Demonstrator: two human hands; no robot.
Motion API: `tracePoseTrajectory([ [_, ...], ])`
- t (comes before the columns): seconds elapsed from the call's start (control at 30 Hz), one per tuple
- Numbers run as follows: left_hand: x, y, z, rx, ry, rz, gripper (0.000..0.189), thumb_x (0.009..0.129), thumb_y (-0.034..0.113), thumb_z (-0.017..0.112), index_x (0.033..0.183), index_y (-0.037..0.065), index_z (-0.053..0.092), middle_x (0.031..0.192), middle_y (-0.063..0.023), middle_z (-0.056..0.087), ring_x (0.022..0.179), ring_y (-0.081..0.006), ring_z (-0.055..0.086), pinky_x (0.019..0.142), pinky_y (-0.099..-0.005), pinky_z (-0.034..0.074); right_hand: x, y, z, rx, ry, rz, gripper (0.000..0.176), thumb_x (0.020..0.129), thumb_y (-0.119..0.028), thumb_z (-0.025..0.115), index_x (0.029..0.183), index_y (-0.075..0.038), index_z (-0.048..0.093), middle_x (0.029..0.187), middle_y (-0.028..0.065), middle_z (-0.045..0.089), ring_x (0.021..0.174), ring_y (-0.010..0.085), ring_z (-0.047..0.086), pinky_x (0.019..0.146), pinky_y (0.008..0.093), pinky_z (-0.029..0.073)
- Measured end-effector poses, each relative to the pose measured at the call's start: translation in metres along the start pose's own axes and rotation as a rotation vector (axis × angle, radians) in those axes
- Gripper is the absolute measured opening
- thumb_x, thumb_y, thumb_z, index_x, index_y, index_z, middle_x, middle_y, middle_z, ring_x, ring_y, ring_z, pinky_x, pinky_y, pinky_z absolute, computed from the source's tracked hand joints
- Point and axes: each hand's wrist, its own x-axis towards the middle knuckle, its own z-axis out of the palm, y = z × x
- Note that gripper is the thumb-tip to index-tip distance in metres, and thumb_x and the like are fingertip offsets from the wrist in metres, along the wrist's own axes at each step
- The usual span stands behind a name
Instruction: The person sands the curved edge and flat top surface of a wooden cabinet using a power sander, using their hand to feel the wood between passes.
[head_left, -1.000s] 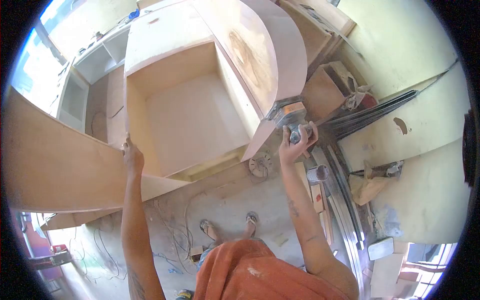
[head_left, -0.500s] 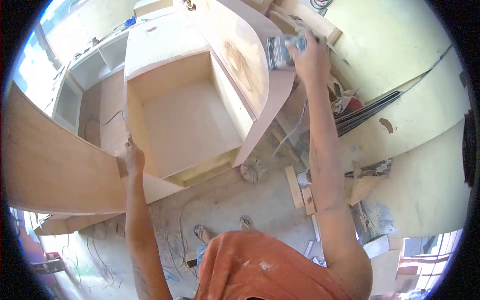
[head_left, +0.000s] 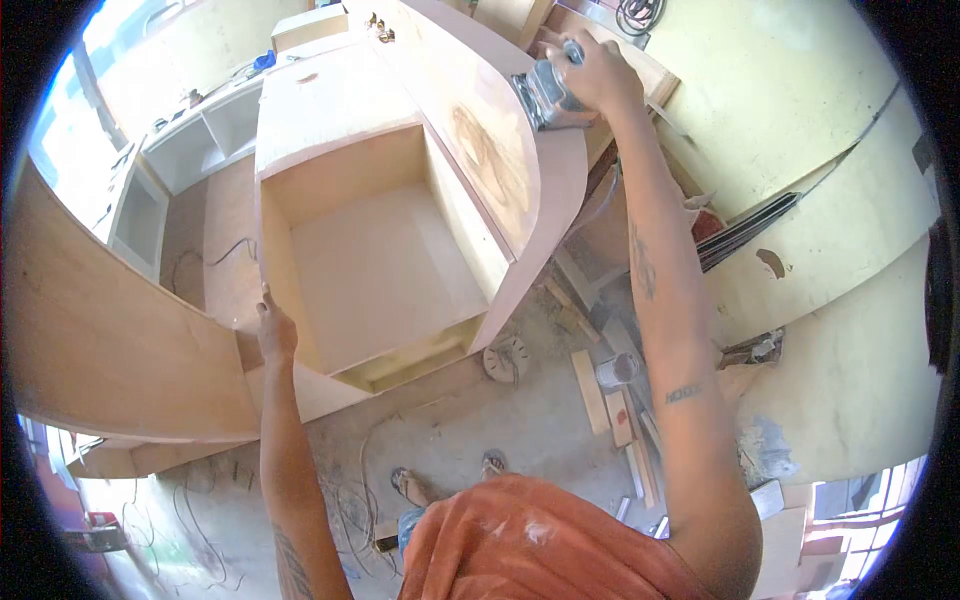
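My right hand (head_left: 608, 82) is wrapped round a grey-blue power sander (head_left: 545, 100), which sits at the curved outer edge of a pale wooden panel (head_left: 490, 150). A brown patch marks the panel's face. The panel flanks an open wooden cabinet (head_left: 385, 265) with a box-like compartment. On the near left, my left hand (head_left: 277, 330) grips the cabinet's side edge. Its fingertips are partly hidden there.
A curved wooden panel (head_left: 120, 320) stands at the left. Large pale sheets (head_left: 790, 90) lean at the right. Wood offcuts (head_left: 590, 390), a paint can (head_left: 618, 369), a round slotted disc (head_left: 506, 358) and loose cables (head_left: 350, 510) lie on the dusty floor. White shelving (head_left: 205, 135) stands behind.
The sander in my right hand has moved leftward and slightly away along the panel's edge. My left hand keeps its grip on the cabinet edge. The view has shifted a little.
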Motion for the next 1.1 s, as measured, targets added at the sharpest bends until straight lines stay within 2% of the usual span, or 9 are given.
tracePoseTrajectory([
  [0.23, -0.004, 0.007, -0.010, 0.008, -0.039, -0.034, 0.063, 0.096, 0.003, 0.045, 0.154, 0.009, 0.022, 0.129, -0.0306, 0.051, 0.101, -0.0509, 0.064, 0.082, -0.0577, 0.054, -0.108, 0.031, 0.003, 0.158, 0.162, -0.015, 0.045, 0.083, -0.034, 0.075, 0.124, -0.022, 0.061, 0.116, 0.0183, 0.060, 0.107, 0.0407, 0.064, 0.090, 0.0502, 0.054],
  [0.33, -0.004, 0.011, -0.010, 0.005, -0.043, -0.046, 0.064, 0.096, 0.003, 0.045, 0.155, 0.008, 0.021, 0.130, -0.0301, 0.051, 0.101, -0.0496, 0.064, 0.082, -0.0562, 0.054, -0.128, 0.033, 0.005, 0.169, 0.216, -0.006, 0.041, 0.083, -0.030, 0.076, 0.120, -0.020, 0.061, 0.108, 0.0159, 0.058, 0.103, 0.0404, 0.063, 0.088, 0.0499, 0.054],
  [0.57, -0.006, 0.007, -0.006, 0.048, -0.047, -0.067, 0.065, 0.096, 0.002, 0.045, 0.156, 0.010, 0.021, 0.132, -0.0290, 0.051, 0.100, -0.0485, 0.065, 0.080, -0.0554, 0.055, -0.042, 0.014, -0.004, 0.048, 0.155, -0.036, 0.039, 0.083, -0.035, 0.074, 0.118, -0.020, 0.065, 0.118, 0.0200, 0.062, 0.106, 0.0414, 0.066, 0.088, 0.0502, 0.055],
  [0.63, -0.004, 0.002, 0.000, 0.042, -0.028, -0.057, 0.064, 0.096, 0.002, 0.044, 0.155, 0.011, 0.022, 0.132, -0.0289, 0.051, 0.100, -0.0485, 0.065, 0.080, -0.0557, 0.055, -0.009, 0.006, -0.001, -0.039, 0.043, -0.045, 0.040, 0.083, -0.038, 0.074, 0.118, -0.020, 0.066, 0.123, 0.0203, 0.063, 0.108, 0.0418, 0.066, 0.088, 0.0509, 0.055],
  [0.73, -0.004, -0.002, 0.006, 0.044, 0.002, -0.033, 0.063, 0.096, 0.002, 0.044, 0.155, 0.011, 0.022, 0.132, -0.0289, 0.051, 0.100, -0.0488, 0.065, 0.080, -0.0562, 0.055, 0.032, 0.001, 0.011, -0.088, -0.043, -0.074, 0.049, 0.086, -0.046, 0.070, 0.128, -0.022, 0.061, 0.116, 0.0203, 0.066, 0.109, 0.0395, 0.066, 0.090, 0.0492, 0.054],
  [0.8, -0.005, 0.002, 0.002, 0.058, 0.014, -0.020, 0.063, 0.096, 0.002, 0.044, 0.155, 0.011, 0.022, 0.131, -0.0290, 0.051, 0.100, -0.0490, 0.065, 0.080, -0.0565, 0.055, 0.050, -0.007, 0.004, -0.037, -0.089, -0.032, 0.043, 0.085, -0.041, 0.071, 0.121, -0.020, 0.063, 0.114, 0.0176, 0.069, 0.107, 0.0377, 0.067, 0.089, 0.0476, 0.054],
  [0.9, -0.005, 0.005, -0.008, 0.015, -0.032, -0.049, 0.062, 0.096, 0.002, 0.043, 0.154, 0.011, 0.023, 0.130, -0.0295, 0.051, 0.100, -0.0497, 0.064, 0.081, -0.0566, 0.055, 0.051, -0.011, -0.001, 0.036, -0.120, -0.008, 0.037, 0.083, -0.038, 0.072, 0.113, -0.017, 0.066, 0.112, 0.0155, 0.071, 0.104, 0.0364, 0.068, 0.087, 0.0467, 0.055],
  [1.0, -0.002, -0.001, 0.000, 0.025, -0.034, -0.030, 0.062, 0.096, 0.002, 0.043, 0.154, 0.010, 0.023, 0.129, -0.0298, 0.051, 0.100, -0.0499, 0.064, 0.081, -0.0569, 0.055, 0.028, -0.007, 0.001, -0.026, -0.179, -0.107, 0.044, 0.085, -0.046, 0.070, 0.122, -0.022, 0.063, 0.118, 0.0187, 0.066, 0.109, 0.0400, 0.066, 0.090, 0.0493, 0.054],
  [1.1, -0.006, 0.006, -0.005, -0.001, -0.043, -0.052, 0.063, 0.096, 0.002, 0.043, 0.155, 0.010, 0.022, 0.130, -0.0296, 0.051, 0.102, -0.0493, 0.064, 0.083, -0.0570, 0.054, -0.032, -0.010, -0.008, -0.005, 0.001, -0.047, 0.039, 0.085, -0.041, 0.072, 0.118, -0.022, 0.064, 0.117, 0.0183, 0.065, 0.106, 0.0395, 0.067, 0.089, 0.0485, 0.054],
])
